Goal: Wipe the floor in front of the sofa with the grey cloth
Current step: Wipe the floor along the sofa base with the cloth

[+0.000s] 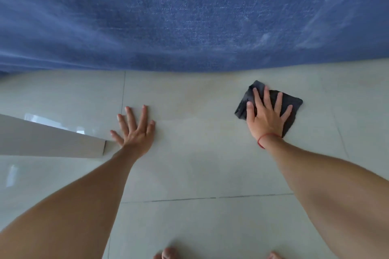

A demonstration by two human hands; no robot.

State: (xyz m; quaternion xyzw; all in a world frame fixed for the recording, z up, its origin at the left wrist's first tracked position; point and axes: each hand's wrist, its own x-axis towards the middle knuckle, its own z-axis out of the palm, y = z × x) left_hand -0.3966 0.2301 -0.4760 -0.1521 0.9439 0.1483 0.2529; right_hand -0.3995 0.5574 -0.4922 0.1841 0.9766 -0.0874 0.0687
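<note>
A dark grey cloth (293, 104) lies folded on the pale tiled floor (200, 143), a short way in front of the blue sofa (189, 19). My right hand (266, 114) presses flat on the cloth with fingers spread, covering its middle; a red string circles that wrist. My left hand (134, 130) rests flat on the bare tile to the left, fingers spread, holding nothing. The sofa's fabric front fills the whole top of the view and meets the floor along a curved line.
A pale beige panel or furniture edge (52, 141) juts in from the left, its corner just beside my left hand. My toes (168, 254) show at the bottom edge. Dark grout lines cross the glossy tiles.
</note>
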